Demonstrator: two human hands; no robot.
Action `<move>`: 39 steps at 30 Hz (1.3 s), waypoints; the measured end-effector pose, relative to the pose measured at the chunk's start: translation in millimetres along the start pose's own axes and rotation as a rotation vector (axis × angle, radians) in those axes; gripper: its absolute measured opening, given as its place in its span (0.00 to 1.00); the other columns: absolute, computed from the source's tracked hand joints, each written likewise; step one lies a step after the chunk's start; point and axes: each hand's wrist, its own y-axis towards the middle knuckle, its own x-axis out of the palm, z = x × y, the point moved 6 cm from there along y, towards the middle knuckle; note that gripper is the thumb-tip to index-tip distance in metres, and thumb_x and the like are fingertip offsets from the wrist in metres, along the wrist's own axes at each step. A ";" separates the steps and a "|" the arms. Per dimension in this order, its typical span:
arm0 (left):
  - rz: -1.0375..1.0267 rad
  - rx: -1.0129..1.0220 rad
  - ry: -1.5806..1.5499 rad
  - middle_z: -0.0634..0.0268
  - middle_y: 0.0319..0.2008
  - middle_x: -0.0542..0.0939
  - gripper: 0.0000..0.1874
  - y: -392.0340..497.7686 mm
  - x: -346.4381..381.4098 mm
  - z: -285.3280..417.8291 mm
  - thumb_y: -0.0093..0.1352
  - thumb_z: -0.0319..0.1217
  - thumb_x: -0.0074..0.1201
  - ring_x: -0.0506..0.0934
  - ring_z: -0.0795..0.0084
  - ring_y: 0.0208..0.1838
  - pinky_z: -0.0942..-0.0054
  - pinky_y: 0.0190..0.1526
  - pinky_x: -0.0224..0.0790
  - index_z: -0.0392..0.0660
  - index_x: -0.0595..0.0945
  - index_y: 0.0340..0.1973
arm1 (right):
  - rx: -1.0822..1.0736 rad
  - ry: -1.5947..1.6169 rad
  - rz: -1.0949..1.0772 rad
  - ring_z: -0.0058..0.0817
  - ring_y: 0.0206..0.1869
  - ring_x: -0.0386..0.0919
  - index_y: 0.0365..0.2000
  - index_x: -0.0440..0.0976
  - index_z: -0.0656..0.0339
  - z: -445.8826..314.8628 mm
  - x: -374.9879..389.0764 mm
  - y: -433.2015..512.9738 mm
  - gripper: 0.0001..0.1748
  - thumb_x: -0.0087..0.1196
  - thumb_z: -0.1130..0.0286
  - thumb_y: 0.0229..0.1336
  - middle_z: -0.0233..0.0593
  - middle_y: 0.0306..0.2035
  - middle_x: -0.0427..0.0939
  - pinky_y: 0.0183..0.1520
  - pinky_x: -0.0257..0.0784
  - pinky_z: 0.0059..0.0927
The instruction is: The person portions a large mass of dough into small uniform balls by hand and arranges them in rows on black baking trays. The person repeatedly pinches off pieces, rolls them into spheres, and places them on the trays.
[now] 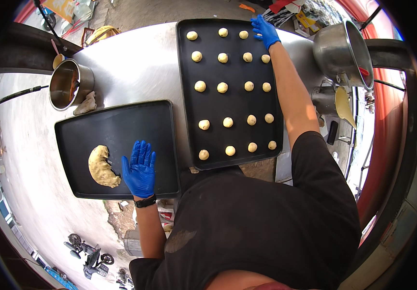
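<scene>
My left hand [140, 170], in a blue glove, is held palm up over the smaller black baking tray [143, 117], fingers apart and holding nothing. Just left of it a curved lump of pale, speckled dough [102, 167] lies on that tray. My right hand [265, 32], also blue-gloved, reaches to the far right corner of the larger black baking tray [208, 105]. Its fingers are extended, and they partly cover a dough ball [259, 36]. Rows of similar dough balls [222, 87] sit spaced out across the larger tray.
Both trays rest on a shiny metal table [132, 65]. A steel pot [71, 85] stands at the left beside a crumpled cloth [86, 104]. On the right are a large steel bowl [333, 54], a metal container [323, 98] and a dark phone-like object [332, 132].
</scene>
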 end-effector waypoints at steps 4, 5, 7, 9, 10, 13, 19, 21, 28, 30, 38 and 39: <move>0.030 0.055 -0.017 0.46 0.66 0.67 0.32 -8.8 -7.8 -3.9 0.78 0.49 0.30 0.64 0.53 0.71 0.52 0.71 0.54 0.35 0.63 0.67 | -0.330 -0.875 0.055 0.41 0.55 0.77 0.58 0.72 0.50 2.9 16.1 18.1 0.32 0.58 0.47 0.55 0.43 0.54 0.78 0.55 0.73 0.44; 0.037 0.069 -0.022 0.46 0.66 0.67 0.32 -11.0 -10.6 -4.9 0.78 0.49 0.30 0.64 0.53 0.71 0.52 0.71 0.54 0.36 0.64 0.67 | -0.432 -1.122 0.077 0.39 0.54 0.78 0.58 0.72 0.48 3.4 26.7 15.6 0.33 0.59 0.47 0.53 0.43 0.52 0.79 0.55 0.74 0.43; 0.011 0.090 -0.018 0.47 0.65 0.69 0.31 -19.9 -20.4 -4.7 0.78 0.48 0.31 0.65 0.53 0.70 0.52 0.70 0.57 0.35 0.64 0.66 | -0.358 -1.319 -0.001 0.42 0.53 0.78 0.56 0.74 0.44 -8.2 53.2 -4.6 0.33 0.63 0.48 0.49 0.42 0.51 0.79 0.55 0.74 0.44; 0.037 0.101 0.000 0.48 0.63 0.71 0.30 -28.3 -32.3 -9.9 0.78 0.48 0.33 0.68 0.53 0.67 0.54 0.67 0.61 0.36 0.66 0.65 | -0.420 -1.433 0.004 0.42 0.53 0.77 0.53 0.75 0.44 -2.8 55.4 0.8 0.31 0.63 0.46 0.50 0.39 0.53 0.77 0.53 0.75 0.44; 0.098 0.121 0.025 0.49 0.62 0.72 0.30 -32.6 -38.1 -8.8 0.78 0.48 0.34 0.70 0.54 0.66 0.55 0.66 0.63 0.36 0.67 0.64 | -0.411 -1.438 0.011 0.42 0.54 0.77 0.54 0.74 0.44 -13.5 60.8 -7.6 0.31 0.62 0.45 0.50 0.41 0.55 0.75 0.53 0.75 0.44; 0.400 0.225 0.249 0.56 0.54 0.79 0.25 -63.5 -83.7 16.6 0.77 0.47 0.40 0.77 0.62 0.55 0.64 0.55 0.71 0.42 0.74 0.60 | -0.689 -1.114 0.077 0.45 0.52 0.77 0.54 0.74 0.58 -35.6 71.2 -30.4 0.33 0.60 0.47 0.54 0.50 0.50 0.78 0.53 0.74 0.41; 1.246 0.641 0.530 0.68 0.36 0.78 0.14 -163.3 -179.3 86.6 0.71 0.39 0.52 0.76 0.76 0.31 0.76 0.29 0.65 0.47 0.78 0.48 | -0.647 -0.576 -0.479 0.29 0.40 0.80 0.52 0.78 0.55 -59.8 244.5 -209.9 0.23 0.61 0.58 0.58 0.39 0.47 0.80 0.46 0.75 0.28; 1.321 0.603 0.610 0.65 0.43 0.78 0.19 -176.5 -220.2 99.1 0.70 0.43 0.52 0.77 0.71 0.36 0.71 0.35 0.65 0.49 0.76 0.52 | -0.763 -0.616 -0.581 0.31 0.37 0.79 0.51 0.78 0.53 -51.8 301.9 -259.2 0.22 0.61 0.56 0.57 0.41 0.44 0.80 0.43 0.76 0.29; 0.942 0.262 0.598 0.64 0.41 0.81 0.20 -148.8 -258.6 99.6 0.72 0.42 0.51 0.80 0.70 0.37 0.73 0.33 0.69 0.45 0.77 0.54 | -1.001 -0.728 -0.749 0.42 0.48 0.78 0.49 0.78 0.52 -25.8 458.1 -386.9 0.23 0.61 0.56 0.54 0.42 0.47 0.79 0.51 0.76 0.39; 0.863 0.249 0.638 0.64 0.40 0.82 0.18 -144.0 -262.1 100.3 0.72 0.41 0.50 0.81 0.71 0.37 0.75 0.31 0.69 0.42 0.78 0.51 | -0.986 -0.817 -0.779 0.43 0.53 0.76 0.52 0.76 0.50 -24.2 497.6 -408.7 0.25 0.60 0.53 0.54 0.43 0.51 0.77 0.54 0.74 0.41; 0.666 0.214 0.630 0.57 0.31 0.83 0.14 -131.2 -257.6 115.3 0.73 0.33 0.50 0.81 0.69 0.28 0.73 0.32 0.76 0.33 0.79 0.44 | -1.173 -1.002 -0.750 0.44 0.68 0.61 0.63 0.66 0.39 8.6 635.1 -487.4 0.37 0.56 0.40 0.54 0.36 0.63 0.69 0.68 0.52 0.59; 0.662 0.218 0.635 0.57 0.30 0.83 0.13 -132.6 -259.1 115.2 0.72 0.32 0.50 0.81 0.69 0.27 0.74 0.31 0.76 0.32 0.80 0.42 | -1.211 -1.006 -0.806 0.43 0.66 0.64 0.61 0.67 0.42 10.7 631.5 -503.3 0.36 0.58 0.44 0.53 0.37 0.61 0.70 0.69 0.53 0.56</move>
